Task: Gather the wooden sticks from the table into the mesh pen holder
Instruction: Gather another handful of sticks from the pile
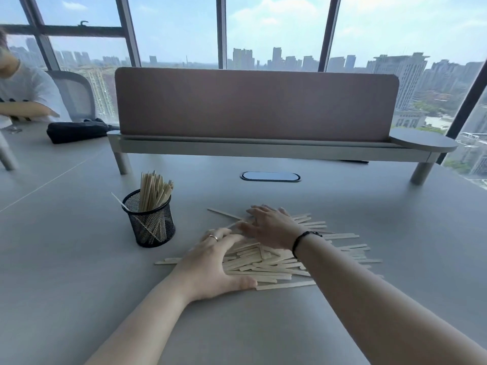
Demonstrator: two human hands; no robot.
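Head view: A loose pile of wooden sticks (pixel 274 262) lies on the grey table (pixel 79 272). The sticks are flat, pale and narrow with rounded ends; they overlap at mixed angles, and several lie scattered at the pile's edges.

The left hand (pixel 210 267) rests flat on the near left part of the pile, fingers spread and nearly straight, thumb extended along the near edge. It grips nothing. A ring (pixel 213 237) is on one finger.

The right hand (pixel 268 227) lies palm down on the far part of the pile, fingers extended toward the left. It holds no stick. A black band (pixel 303 242) circles its wrist.

A black mesh pen holder (pixel 150 219) stands upright to the left of both hands, just beside the pile. It already contains a bundle of sticks (pixel 154 192) standing on end above its rim.

A divider panel (pixel 257 104) stands beyond the hands.
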